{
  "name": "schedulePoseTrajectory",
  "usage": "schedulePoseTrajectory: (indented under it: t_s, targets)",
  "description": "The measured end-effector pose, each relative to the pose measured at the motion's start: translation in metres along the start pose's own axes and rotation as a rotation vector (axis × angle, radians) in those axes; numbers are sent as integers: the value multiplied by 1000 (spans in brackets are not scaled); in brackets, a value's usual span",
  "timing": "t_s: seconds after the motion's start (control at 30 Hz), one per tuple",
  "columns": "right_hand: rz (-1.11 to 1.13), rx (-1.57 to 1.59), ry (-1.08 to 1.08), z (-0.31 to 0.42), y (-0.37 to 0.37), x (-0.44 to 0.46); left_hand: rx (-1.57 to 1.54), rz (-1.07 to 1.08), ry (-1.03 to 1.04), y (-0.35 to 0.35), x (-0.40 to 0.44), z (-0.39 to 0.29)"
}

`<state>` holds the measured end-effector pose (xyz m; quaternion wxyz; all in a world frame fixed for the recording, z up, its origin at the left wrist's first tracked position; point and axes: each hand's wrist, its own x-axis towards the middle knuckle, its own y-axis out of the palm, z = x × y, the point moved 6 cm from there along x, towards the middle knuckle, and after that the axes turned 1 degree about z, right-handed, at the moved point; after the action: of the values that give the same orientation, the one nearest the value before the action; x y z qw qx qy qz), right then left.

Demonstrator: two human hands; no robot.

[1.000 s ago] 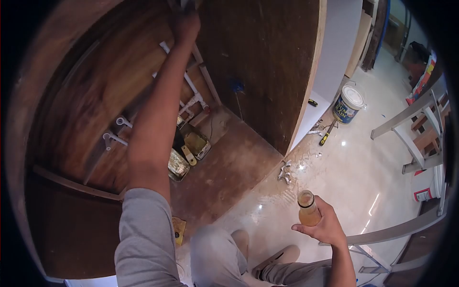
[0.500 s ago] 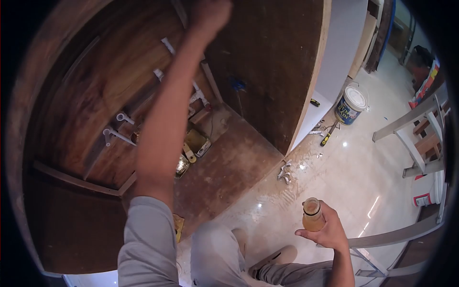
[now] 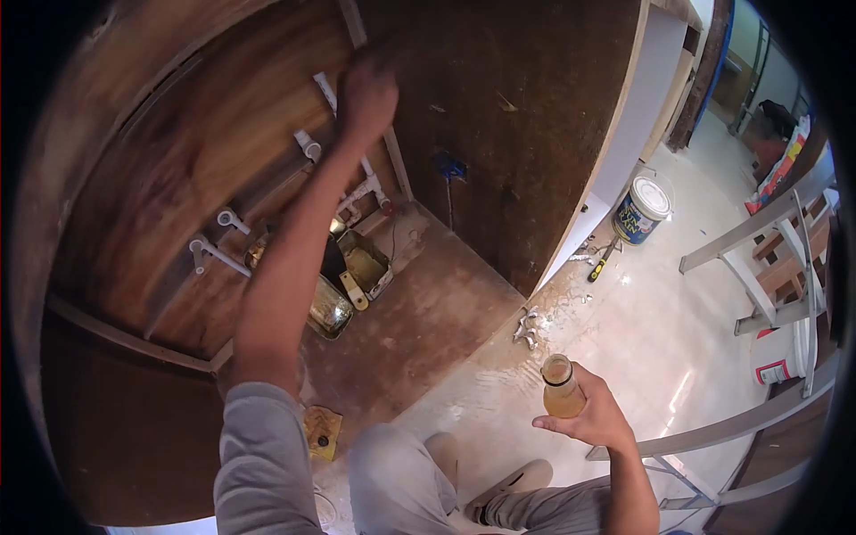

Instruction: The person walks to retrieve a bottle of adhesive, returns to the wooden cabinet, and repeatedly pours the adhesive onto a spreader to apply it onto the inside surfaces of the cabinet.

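Observation:
My right hand (image 3: 596, 412) is wrapped round a clear open-necked bottle (image 3: 563, 397) with yellowish liquid in it, held upright above the pale floor. My left arm reaches up into a brown wooden cabinet. At its end my left hand (image 3: 367, 105) is closed, close to the cabinet's dark side panel (image 3: 517, 116). Whatever its fingers hold is blurred against the dark wood, so I cannot make it out. Below that arm, an open tin (image 3: 364, 263) and a shiny metal tray (image 3: 332, 312) rest on the cabinet bottom, with a wooden-handled tool (image 3: 355, 292) beside them.
White pipes (image 3: 363, 189) stick out along the cabinet back. A paint bucket (image 3: 642, 211) and a yellow-black handled tool (image 3: 598, 267) stand and lie on the floor among scraps (image 3: 526, 328). To the right are a metal ladder (image 3: 744, 276) and a white bucket (image 3: 777, 358).
My left hand has come down along the side panel, from the top edge of the view. My right hand still holds the bottle; the view has shifted slightly.

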<state>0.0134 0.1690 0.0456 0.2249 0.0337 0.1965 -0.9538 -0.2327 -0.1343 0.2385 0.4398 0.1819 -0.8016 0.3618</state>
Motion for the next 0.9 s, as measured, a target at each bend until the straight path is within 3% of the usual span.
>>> schedulePoseTrajectory:
  t_s: [0.07, 0.2, 0.3, 0.4, 0.43, 0.5, 0.63, 0.73, 0.83, 0.9]
  targets:
    - [-23, 28, 8, -2, 0, 3, 2, 3, -319, 4, 35, 30]
    - [-49, 16, 5, -4, -10, -2, -429, -171, -357, 53, 91, 128]
    - [-35, -8, 10, -8, -18, -9, -178, -122, -548, 46, 44, 42]
    - [11, -37, 30, -12, -25, -13, -82, 18, -400, 71, -15, 0]
    - [10, -38, 31, -15, -27, -12, -49, 258, -657, 64, -42, -59]
    - [8, -31, 26, -15, -28, -14, -305, 71, 123, 103, -85, -68]
    - [-7, -35, -8, -5, -23, -18, -338, 276, 127, 123, -174, -71]
    - [-18, -37, -11, -4, -17, -22, -389, 459, 81, 117, -195, -43]
    - [-33, -61, -17, -3, -21, -25, -225, 185, 119, 72, -134, -62]
    - [-18, -67, -13, -3, -18, -26, -182, -1, 344, 37, -75, -102]
